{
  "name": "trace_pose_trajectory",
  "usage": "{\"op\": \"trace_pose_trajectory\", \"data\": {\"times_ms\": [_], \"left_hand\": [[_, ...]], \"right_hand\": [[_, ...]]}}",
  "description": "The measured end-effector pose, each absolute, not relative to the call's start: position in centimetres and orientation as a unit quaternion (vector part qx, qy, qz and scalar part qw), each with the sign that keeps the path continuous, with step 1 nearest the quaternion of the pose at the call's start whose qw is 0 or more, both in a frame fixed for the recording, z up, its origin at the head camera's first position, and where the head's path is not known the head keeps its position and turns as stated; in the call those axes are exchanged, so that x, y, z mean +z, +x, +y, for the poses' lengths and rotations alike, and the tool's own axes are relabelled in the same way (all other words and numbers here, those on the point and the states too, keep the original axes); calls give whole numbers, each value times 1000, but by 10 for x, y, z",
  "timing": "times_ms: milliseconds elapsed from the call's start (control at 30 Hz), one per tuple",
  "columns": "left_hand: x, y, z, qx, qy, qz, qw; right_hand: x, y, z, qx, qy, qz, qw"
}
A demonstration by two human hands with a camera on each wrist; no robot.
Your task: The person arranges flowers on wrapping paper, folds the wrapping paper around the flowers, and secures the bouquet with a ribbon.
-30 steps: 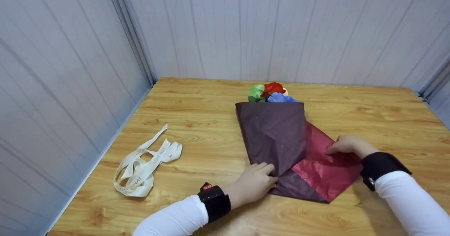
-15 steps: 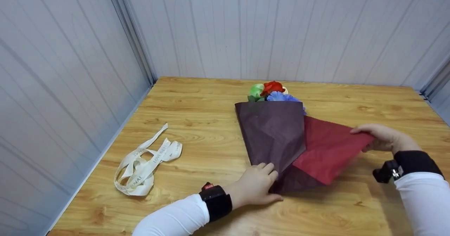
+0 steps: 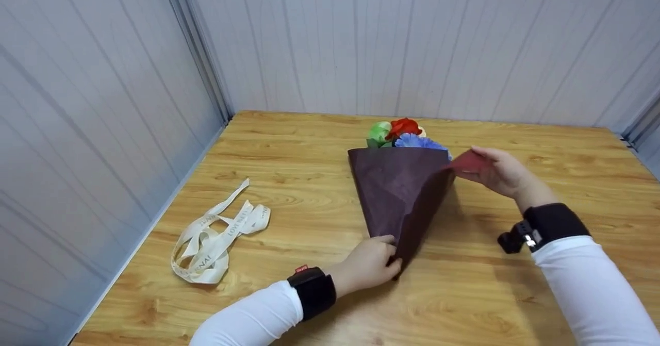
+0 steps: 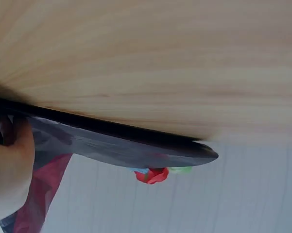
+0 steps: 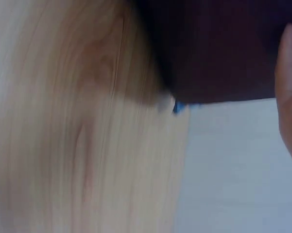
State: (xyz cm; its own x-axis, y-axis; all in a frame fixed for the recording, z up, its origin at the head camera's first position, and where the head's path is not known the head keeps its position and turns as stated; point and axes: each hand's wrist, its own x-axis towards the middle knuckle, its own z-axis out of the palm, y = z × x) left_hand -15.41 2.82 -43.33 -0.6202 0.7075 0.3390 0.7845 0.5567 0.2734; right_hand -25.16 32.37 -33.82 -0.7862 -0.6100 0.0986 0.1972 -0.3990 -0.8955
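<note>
A bouquet of flowers (image 3: 405,128), with red, green and blue heads showing, pokes out of dark purple wrapping paper (image 3: 386,186) on the table. The stems are hidden inside. My left hand (image 3: 365,266) grips the narrow lower end of the paper, and its curled fingers also show in the left wrist view. At the upper right, my right hand (image 3: 508,173) pinches the paper's right flap, whose red inner side shows near the fingers. That flap stands raised off the table, partly over the front. The right wrist view is blurred.
A loose heap of white printed ribbon (image 3: 206,248) lies on the left of the wooden table (image 3: 304,181). Pale panelled walls (image 3: 319,42) stand behind and at both sides.
My right hand took the red flap's corner, drew it out right, then lifted it up and leftward. The flap now shows mostly its purple side. My left hand stays at the lower end.
</note>
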Motion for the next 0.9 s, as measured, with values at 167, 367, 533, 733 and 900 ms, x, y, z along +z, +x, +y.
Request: {"op": "trace_pose_trajectory", "data": {"times_ms": [167,367,533,733,900], "left_hand": [[-433,-153,25,-202,-374,-903,65],[-433,-147,23,-119,-316,-934,120],[-430,-146,23,-16,-349,-914,207],[-433,-150,25,39,-470,-792,388],[-432,-151,26,47,-518,-791,322]], "right_hand": [[-339,-255,286,-797,-147,557,183],[-343,-258,254,-757,-103,628,150],[-347,-261,242,-722,-115,666,146],[-356,-264,231,-690,-103,707,118],[-363,-265,228,-657,-82,744,92]]}}
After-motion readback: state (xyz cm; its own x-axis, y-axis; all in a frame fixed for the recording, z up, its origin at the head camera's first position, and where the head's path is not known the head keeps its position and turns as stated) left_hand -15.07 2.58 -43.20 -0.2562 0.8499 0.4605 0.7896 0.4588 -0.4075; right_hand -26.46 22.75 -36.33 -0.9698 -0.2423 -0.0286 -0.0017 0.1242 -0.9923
